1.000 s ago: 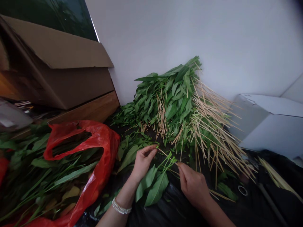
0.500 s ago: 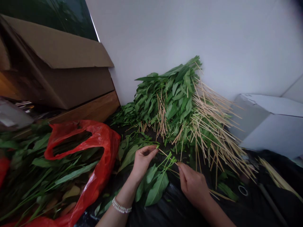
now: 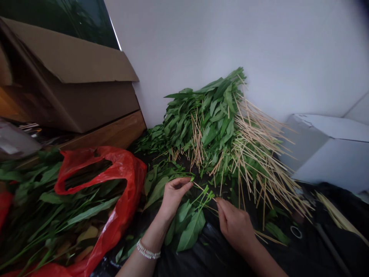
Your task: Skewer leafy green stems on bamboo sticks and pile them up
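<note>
My left hand (image 3: 173,195), with a bead bracelet at the wrist, pinches the tip of a thin bamboo skewer (image 3: 201,188). My right hand (image 3: 235,225) is closed round the other end of that skewer. A bunch of green leaves (image 3: 187,227) hangs on the skewer between the two hands, over black plastic sheeting (image 3: 219,257). Just beyond the hands a big pile of skewered leaves (image 3: 221,130) leans against the white wall, its sticks fanning out to the right.
A red plastic bag (image 3: 121,181) full of loose green leaves lies at the left. Cardboard boxes (image 3: 86,92) stand behind it. A white box (image 3: 331,150) sits at the right. A small roll of tape (image 3: 295,232) lies on the sheeting.
</note>
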### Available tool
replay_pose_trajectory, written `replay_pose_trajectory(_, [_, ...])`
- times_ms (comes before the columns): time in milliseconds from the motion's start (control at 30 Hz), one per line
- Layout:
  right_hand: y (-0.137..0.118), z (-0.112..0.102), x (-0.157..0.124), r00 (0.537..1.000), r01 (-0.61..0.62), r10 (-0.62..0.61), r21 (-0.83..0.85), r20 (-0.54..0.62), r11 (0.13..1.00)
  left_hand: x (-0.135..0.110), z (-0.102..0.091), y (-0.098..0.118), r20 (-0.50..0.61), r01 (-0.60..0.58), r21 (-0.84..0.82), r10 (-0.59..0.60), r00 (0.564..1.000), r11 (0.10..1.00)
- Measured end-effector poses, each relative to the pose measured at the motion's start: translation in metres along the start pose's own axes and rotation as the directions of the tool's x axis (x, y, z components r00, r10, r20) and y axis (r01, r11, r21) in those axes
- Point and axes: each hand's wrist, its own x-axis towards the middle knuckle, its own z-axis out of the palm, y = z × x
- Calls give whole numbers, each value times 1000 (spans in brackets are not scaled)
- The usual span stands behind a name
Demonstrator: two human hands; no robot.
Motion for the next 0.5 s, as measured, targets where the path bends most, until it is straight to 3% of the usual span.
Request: replay_pose_trajectory(500, [2, 0, -1, 999, 23, -24, 9, 46, 1000, 1, -3, -4, 54, 53, -9, -53, 997, 999])
